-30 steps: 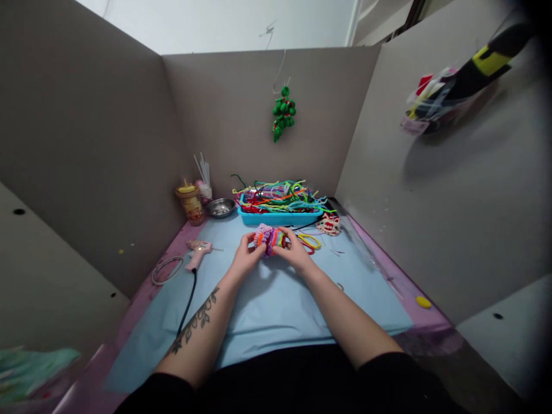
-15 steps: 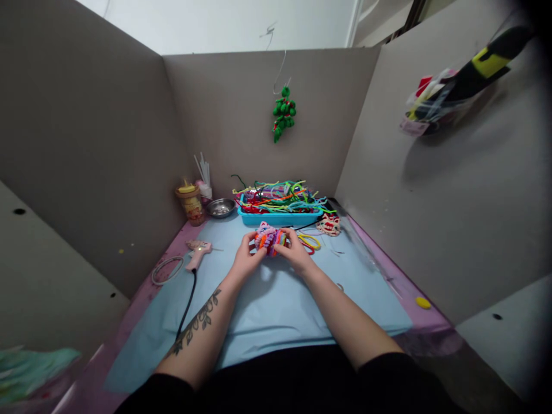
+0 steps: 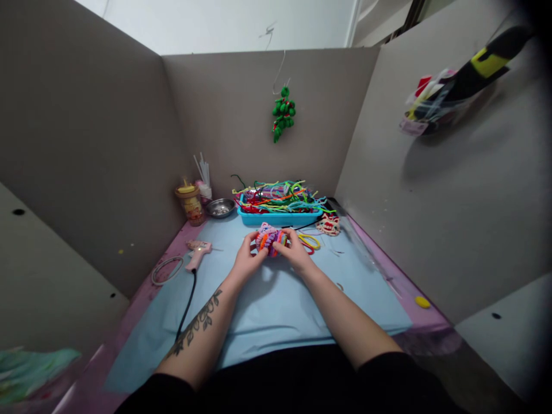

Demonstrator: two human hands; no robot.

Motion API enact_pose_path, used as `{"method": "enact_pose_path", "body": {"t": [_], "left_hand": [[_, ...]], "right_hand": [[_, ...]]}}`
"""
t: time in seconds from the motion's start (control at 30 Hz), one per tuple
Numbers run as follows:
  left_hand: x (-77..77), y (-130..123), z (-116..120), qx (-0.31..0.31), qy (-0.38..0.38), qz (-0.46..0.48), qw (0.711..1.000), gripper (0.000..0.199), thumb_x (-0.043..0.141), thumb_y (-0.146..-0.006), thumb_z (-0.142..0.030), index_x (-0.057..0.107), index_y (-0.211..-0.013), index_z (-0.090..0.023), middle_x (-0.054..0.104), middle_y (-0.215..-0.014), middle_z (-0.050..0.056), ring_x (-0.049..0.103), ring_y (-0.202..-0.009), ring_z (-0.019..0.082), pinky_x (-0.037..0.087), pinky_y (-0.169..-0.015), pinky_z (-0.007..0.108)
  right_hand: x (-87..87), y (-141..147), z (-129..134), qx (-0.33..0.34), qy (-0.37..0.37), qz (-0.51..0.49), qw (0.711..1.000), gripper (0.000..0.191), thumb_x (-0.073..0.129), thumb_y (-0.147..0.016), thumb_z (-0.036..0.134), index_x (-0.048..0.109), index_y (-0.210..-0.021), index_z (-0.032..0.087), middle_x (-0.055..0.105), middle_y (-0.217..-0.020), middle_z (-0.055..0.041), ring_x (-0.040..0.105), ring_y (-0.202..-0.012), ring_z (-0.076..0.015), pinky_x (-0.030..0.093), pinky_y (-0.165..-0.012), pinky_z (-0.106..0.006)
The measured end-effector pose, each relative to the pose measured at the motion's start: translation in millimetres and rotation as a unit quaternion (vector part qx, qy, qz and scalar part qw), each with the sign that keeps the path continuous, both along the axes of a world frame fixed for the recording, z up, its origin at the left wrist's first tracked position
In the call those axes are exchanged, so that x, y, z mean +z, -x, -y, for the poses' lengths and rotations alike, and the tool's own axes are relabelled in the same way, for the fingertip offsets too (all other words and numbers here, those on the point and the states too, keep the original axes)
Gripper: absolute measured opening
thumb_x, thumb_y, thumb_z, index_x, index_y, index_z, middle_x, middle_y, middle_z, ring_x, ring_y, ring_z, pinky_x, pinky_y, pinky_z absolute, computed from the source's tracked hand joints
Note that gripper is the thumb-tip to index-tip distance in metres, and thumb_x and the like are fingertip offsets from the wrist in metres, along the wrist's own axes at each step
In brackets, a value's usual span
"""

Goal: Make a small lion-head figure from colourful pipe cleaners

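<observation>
Between my two hands, above the blue cloth (image 3: 276, 310), is a small fuzzy craft piece (image 3: 268, 236) in purple, pink and orange, with bumpy coils like twisted yarn or pipe cleaner. My left hand (image 3: 249, 256) is closed on its left side, thumb at the front. Opposite it, my right hand (image 3: 295, 253) grips the right side, where yellow and green strands show. The fingers behind the piece are partly hidden. Just right of my right hand lie scissors (image 3: 314, 240) with yellow and red handles, partly covered by the hand.
A blue tray (image 3: 280, 219) heaped with colourful fuzzy strands stands at the back, beside a metal bowl (image 3: 221, 208) and a lidded cup (image 3: 191, 202). A pink glue gun (image 3: 199, 253) with a cord lies left. A cream-and-red crocheted-looking piece (image 3: 328, 225) sits right. Grey partitions enclose the table.
The craft piece has tilted very slightly between my hands. My hands stay in nearly the same place, still holding it.
</observation>
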State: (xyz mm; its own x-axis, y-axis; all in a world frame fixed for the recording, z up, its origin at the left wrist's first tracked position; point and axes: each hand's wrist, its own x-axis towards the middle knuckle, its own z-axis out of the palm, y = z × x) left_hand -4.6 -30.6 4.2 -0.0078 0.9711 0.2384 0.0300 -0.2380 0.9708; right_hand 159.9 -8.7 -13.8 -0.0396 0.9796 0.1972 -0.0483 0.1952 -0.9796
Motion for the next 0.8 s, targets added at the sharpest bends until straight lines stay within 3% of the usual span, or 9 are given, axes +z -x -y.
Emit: {"method": "enact_pose_path", "body": {"t": [0.17, 0.3, 0.5, 0.6, 0.73, 0.8], "left_hand": [[-4.9, 4, -6, 0.038, 0.009, 0.030, 0.999, 0.066, 0.079, -0.067, -0.039, 0.050, -0.122, -0.019, 0.049, -0.138, 0.017, 0.058, -0.117, 0.029, 0.049, -0.095, 0.041], [-6.9, 7, -9, 0.053, 0.009, 0.051, 0.997, 0.068, 0.076, -0.071, -0.045, 0.045, -0.127, -0.021, 0.045, -0.141, 0.019, 0.049, -0.128, 0.031, 0.047, -0.098, 0.042], [-1.5, 12, -13, -0.009, -0.008, 0.146, 0.989, 0.070, 0.076, -0.073, -0.042, 0.041, -0.132, -0.026, 0.039, -0.149, 0.015, 0.044, -0.133, 0.029, 0.039, -0.105, 0.043], [3.4, 14, -14, -0.067, 0.002, 0.221, 0.973, 0.068, 0.075, -0.073, -0.038, 0.042, -0.132, -0.031, 0.037, -0.152, 0.010, 0.047, -0.131, 0.028, 0.038, -0.106, 0.042], [7.3, 15, -13, -0.044, 0.041, 0.249, 0.967, 0.058, 0.071, -0.077, -0.036, 0.047, -0.130, -0.037, 0.029, -0.157, 0.001, 0.033, -0.140, 0.025, 0.038, -0.103, 0.037], [8.0, 13, -10, -0.076, 0.098, 0.250, 0.960, 0.055, 0.070, -0.078, -0.039, 0.049, -0.130, -0.037, 0.029, -0.157, 0.001, 0.037, -0.137, 0.026, 0.043, -0.097, 0.038]], "right_hand": [[5.7, 2, 4, 0.026, 0.035, -0.039, 0.998, 0.061, 0.076, -0.066, 0.041, 0.049, -0.119, 0.026, 0.054, -0.124, -0.0073, 0.062, -0.095, -0.0218, 0.054, -0.077, -0.035], [11.8, 1, 8, 0.057, 0.092, -0.092, 0.990, 0.071, 0.079, -0.064, 0.037, 0.046, -0.127, 0.030, 0.056, -0.122, -0.0064, 0.063, -0.097, -0.0233, 0.056, -0.073, -0.036], [15.2, 1, 12, 0.143, 0.173, -0.175, 0.959, 0.072, 0.085, -0.054, 0.019, 0.052, -0.116, 0.030, 0.067, -0.106, -0.0009, 0.069, -0.085, -0.0207, 0.058, -0.068, -0.036], [13.3, 3, 10, 0.172, 0.166, -0.226, 0.944, 0.069, 0.086, -0.052, 0.015, 0.055, -0.113, 0.028, 0.071, -0.098, -0.0008, 0.070, -0.082, -0.0208, 0.058, -0.068, -0.036], [9.9, 9, 6, 0.176, 0.125, -0.331, 0.919, 0.065, 0.084, -0.055, 0.015, 0.056, -0.112, 0.028, 0.073, -0.096, 0.0004, 0.071, -0.085, -0.0222, 0.058, -0.077, -0.040], [7.8, 12, 4, 0.169, 0.104, -0.351, 0.915, 0.064, 0.083, -0.056, 0.014, 0.057, -0.112, 0.030, 0.073, -0.099, 0.0011, 0.071, -0.088, -0.0222, 0.057, -0.081, -0.041]]}}
